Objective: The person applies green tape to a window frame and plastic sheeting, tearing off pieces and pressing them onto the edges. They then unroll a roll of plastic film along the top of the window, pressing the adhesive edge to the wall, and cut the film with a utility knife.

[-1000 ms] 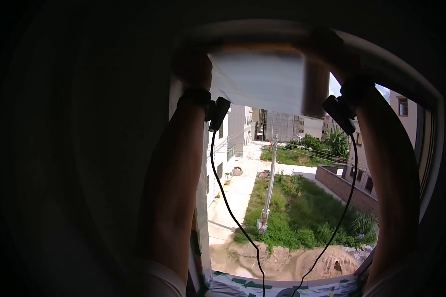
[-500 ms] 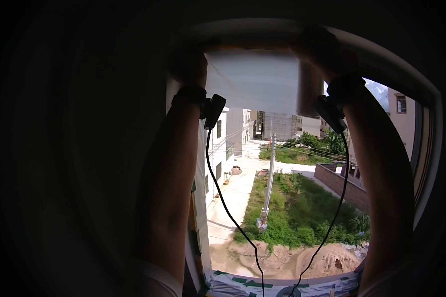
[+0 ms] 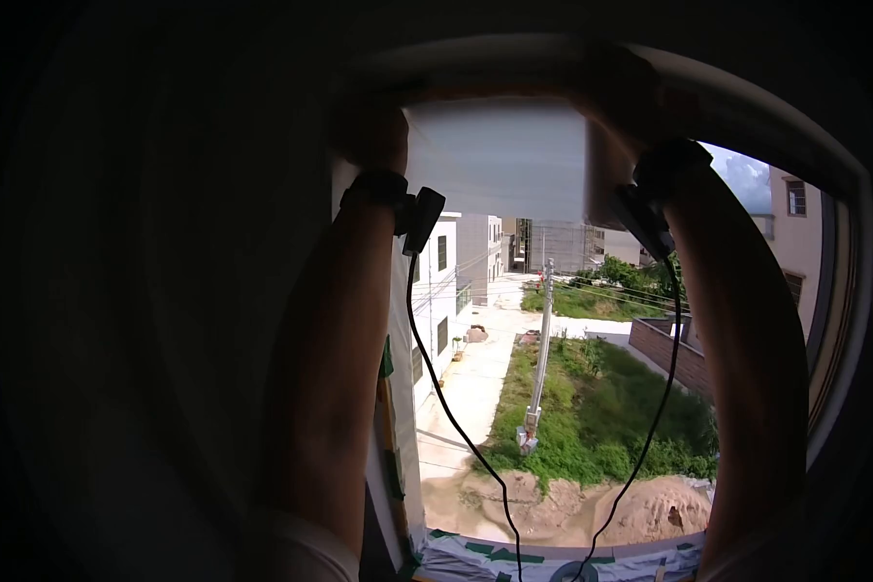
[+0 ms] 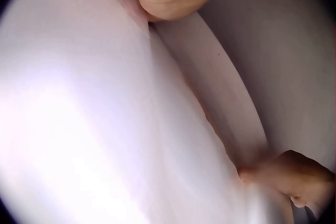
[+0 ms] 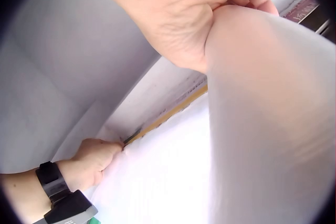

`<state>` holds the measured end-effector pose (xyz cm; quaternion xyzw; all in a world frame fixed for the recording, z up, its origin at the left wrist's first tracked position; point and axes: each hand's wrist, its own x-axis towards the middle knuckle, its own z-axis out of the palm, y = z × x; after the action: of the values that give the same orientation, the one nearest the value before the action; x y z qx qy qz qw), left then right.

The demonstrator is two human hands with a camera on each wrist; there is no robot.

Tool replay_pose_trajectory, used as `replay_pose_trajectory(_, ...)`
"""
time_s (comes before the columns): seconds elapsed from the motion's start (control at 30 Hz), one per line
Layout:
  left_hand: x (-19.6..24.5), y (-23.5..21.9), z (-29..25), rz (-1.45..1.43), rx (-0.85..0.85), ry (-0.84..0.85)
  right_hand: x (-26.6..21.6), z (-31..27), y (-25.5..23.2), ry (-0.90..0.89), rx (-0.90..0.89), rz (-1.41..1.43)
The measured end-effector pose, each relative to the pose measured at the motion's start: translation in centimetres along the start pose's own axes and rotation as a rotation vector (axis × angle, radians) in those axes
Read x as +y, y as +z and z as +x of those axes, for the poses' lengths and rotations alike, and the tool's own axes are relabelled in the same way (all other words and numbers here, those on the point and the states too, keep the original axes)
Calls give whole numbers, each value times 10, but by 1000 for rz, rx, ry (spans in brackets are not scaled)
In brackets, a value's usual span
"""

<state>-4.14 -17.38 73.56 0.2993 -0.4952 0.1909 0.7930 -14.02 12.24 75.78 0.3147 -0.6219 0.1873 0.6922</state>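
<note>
A translucent white plastic sheet (image 3: 500, 160) hangs across the top of a window opening. Along its upper edge runs a yellow tape strip (image 5: 168, 113), close against the frame. At the top left corner my left hand (image 5: 94, 155) pinches the sheet's edge with curled fingers; the film bunches under it in the left wrist view. My right hand (image 5: 184, 19) grips the sheet farther right, its fingers partly hidden behind a hanging fold (image 5: 262, 103). Both hands are raised overhead and lie in deep shadow in the head view. Each wrist wears a black strap with a camera.
The window frame (image 3: 854, 252) curves round the opening, with dark wall on the left. White film with green tape (image 3: 495, 555) covers the sill. Two black cables (image 3: 456, 417) hang from the wrists. Outside are a pole (image 3: 541, 359), grass and buildings.
The right hand has shifted slightly left, nearer the left hand, with the sheet still in its grip. The left hand has stayed nearly in place. The head view has turned slightly.
</note>
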Motion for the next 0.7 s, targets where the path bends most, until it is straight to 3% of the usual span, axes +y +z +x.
replay_pose_trajectory(0.03,-3,4,1,-4,105,12,0,3,5,-43,10,-1)
replay_pose_trajectory(0.07,-5,9,1,3,108,16,3,3,9,-42,13,7)
replay_pose_trajectory(0.13,4,4,-3,23,94,11,-3,-6,-11,141,-57,60)
replay_pose_trajectory(0.37,-2,-12,4,-27,174,221,4,-12,-16,119,-57,30)
replay_pose_trajectory(0.43,-2,-20,8,-51,115,192,6,-11,-9,-43,75,-82)
replay_pose_trajectory(0.57,13,-40,6,-112,-6,162,13,-8,-1,-40,114,-51)
replay_pose_trajectory(0.63,20,-49,8,-77,-214,175,11,-7,-10,111,29,33)
replay_pose_trajectory(0.7,21,-57,6,-44,-214,220,9,-7,-11,98,40,36)
